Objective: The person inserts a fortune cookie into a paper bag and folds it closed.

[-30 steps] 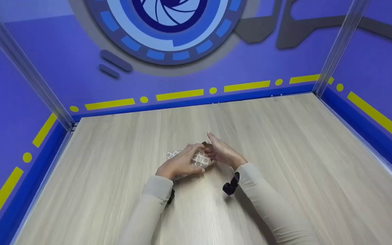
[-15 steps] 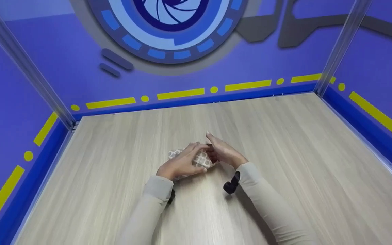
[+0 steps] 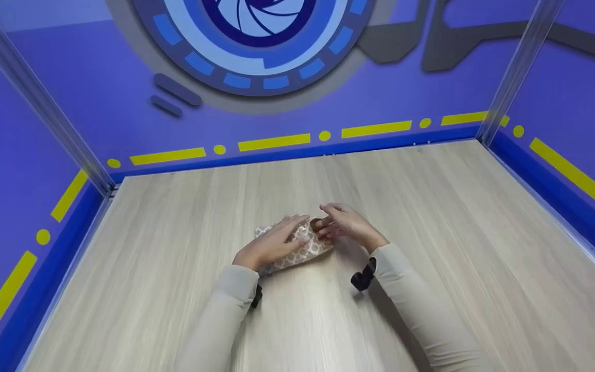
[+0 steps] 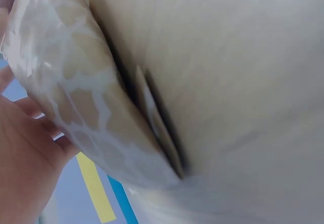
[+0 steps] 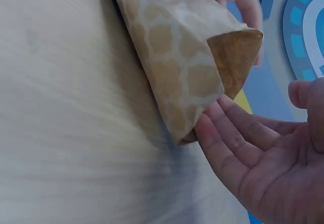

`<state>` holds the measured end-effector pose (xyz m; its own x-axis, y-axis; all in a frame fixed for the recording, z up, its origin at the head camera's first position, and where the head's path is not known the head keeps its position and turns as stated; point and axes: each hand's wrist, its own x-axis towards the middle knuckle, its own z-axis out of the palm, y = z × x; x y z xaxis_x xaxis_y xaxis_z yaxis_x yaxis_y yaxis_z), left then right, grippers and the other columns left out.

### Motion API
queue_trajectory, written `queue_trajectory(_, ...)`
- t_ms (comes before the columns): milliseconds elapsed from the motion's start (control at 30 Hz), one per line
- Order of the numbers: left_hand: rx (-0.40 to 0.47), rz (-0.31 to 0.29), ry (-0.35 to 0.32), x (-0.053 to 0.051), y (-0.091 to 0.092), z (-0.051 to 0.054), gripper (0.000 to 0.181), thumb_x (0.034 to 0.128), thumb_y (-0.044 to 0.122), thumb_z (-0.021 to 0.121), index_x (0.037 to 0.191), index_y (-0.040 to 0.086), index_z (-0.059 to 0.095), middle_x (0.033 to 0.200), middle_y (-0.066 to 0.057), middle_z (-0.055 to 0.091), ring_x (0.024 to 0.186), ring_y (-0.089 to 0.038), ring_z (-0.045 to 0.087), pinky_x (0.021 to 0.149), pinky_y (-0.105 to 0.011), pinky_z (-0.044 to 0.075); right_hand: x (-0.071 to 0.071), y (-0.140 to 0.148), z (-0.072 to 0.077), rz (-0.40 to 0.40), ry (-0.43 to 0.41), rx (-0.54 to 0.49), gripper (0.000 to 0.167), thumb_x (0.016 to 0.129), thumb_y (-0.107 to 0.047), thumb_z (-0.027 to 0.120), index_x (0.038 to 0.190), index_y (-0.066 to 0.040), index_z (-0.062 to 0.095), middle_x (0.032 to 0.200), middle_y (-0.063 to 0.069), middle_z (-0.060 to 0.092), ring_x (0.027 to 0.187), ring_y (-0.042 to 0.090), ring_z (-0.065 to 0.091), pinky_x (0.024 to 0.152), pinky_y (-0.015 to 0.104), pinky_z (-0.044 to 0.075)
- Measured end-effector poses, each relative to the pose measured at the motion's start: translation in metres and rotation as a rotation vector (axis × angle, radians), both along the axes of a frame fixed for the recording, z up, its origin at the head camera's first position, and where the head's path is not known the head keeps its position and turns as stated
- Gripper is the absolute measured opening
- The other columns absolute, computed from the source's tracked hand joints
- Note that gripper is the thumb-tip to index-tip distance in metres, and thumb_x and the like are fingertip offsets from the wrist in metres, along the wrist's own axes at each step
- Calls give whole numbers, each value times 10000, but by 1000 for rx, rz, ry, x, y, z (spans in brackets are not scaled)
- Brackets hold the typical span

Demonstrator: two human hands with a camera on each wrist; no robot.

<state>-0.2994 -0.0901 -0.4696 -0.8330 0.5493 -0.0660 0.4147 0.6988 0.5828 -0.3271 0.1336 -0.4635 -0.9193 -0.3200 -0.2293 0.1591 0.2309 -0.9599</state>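
A packet of patterned paper [image 3: 302,252], white lattice over tan, lies slanted on the wooden table. My left hand [image 3: 271,244] rests over its top with fingers extended, the thumb lying apart on the near side. At the packet's right end is my right hand [image 3: 351,226]. In the right wrist view, its fairly straight fingertips [image 5: 206,128] touch the folded end, with the thumb standing away. Above them a paper flap [image 5: 235,59] sticks out, its plain brown inner side showing. Whatever the paper contains is hidden. A thin loose paper edge [image 4: 157,118] shows along the packet's underside in the left wrist view.
The wooden table [image 3: 173,289] surrounds the packet on all sides. Blue printed panels [image 3: 256,124] with yellow dashes rise behind it and at both sides, joined by metal corner posts [image 3: 514,77].
My right hand has shifted slightly right, with its fingers spread more. The left hand's fingers and thumb have loosened and drawn back a little, uncovering more of the packet.
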Motion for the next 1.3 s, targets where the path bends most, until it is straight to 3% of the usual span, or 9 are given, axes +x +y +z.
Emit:
queue_trajectory(200, -8, 25, 35, -2, -6, -2, 521, 1021, 482, 319, 1481, 244, 375, 1558, -94, 319, 1459, -280, 246, 1185, -482, 219, -3, 8, 2, -36, 32, 27, 510, 1017, -322, 438, 1358, 57, 440, 1142, 292, 639, 848, 244, 700, 870, 445, 556)
queue_trajectory(367, -61, 42, 72, -2, -7, 0, 497, 1028, 468, 303, 1470, 259, 399, 1532, -93, 368, 1435, -280, 304, 1172, -480, 255, -3, 17, -3, -81, 49, 30, 507, 1007, -321, 467, 1346, 56, 469, 1095, 246, 672, 756, 140, 689, 780, 342, 583)
queue_trajectory(533, -136, 89, 108, -1, -6, 3, 487, 1031, 465, 292, 1455, 264, 424, 1504, -74, 413, 1398, -301, 366, 1139, -507, 306, -2, 22, -5, -108, 66, 30, 450, 1020, -261, 436, 1311, 78, 492, 1072, 237, 665, 826, 213, 697, 761, 330, 582)
queue_trajectory(667, -147, 105, 141, -1, -6, 4, 472, 1035, 444, 298, 1429, 244, 466, 1464, -57, 467, 1363, -293, 420, 1114, -498, 346, -2, 26, -7, -132, 74, 46, 429, 1018, -225, 414, 1309, 77, 505, 1125, 261, 641, 877, 243, 691, 798, 348, 579)
queue_trajectory(967, 53, 126, 93, -1, -7, 0, 412, 1034, 350, 392, 1337, 126, 560, 1361, -107, 562, 1303, -297, 490, 1103, -462, 375, -4, 27, -17, -114, 33, 65, 479, 997, -316, 482, 1277, 72, 518, 1178, 236, 634, 886, 218, 696, 776, 311, 582)
queue_trajectory(1133, 140, 181, 41, -1, -7, -4, 365, 1021, 337, 439, 1283, 135, 593, 1292, -92, 612, 1224, -278, 559, 1047, -465, 431, -3, 24, -22, -69, 33, 29, 454, 991, -253, 489, 1274, 101, 515, 1126, 259, 665, 837, 184, 706, 760, 289, 585)
queue_trajectory(1300, 226, 264, -6, -2, -5, -7, 358, 1003, 334, 483, 1284, 137, 586, 1254, -105, 637, 1087, -251, 637, 924, -430, 518, -4, 17, -26, -76, 9, -13, 459, 965, -237, 546, 1251, 121, 530, 956, 155, 705, 728, 119, 685, 715, 260, 585)
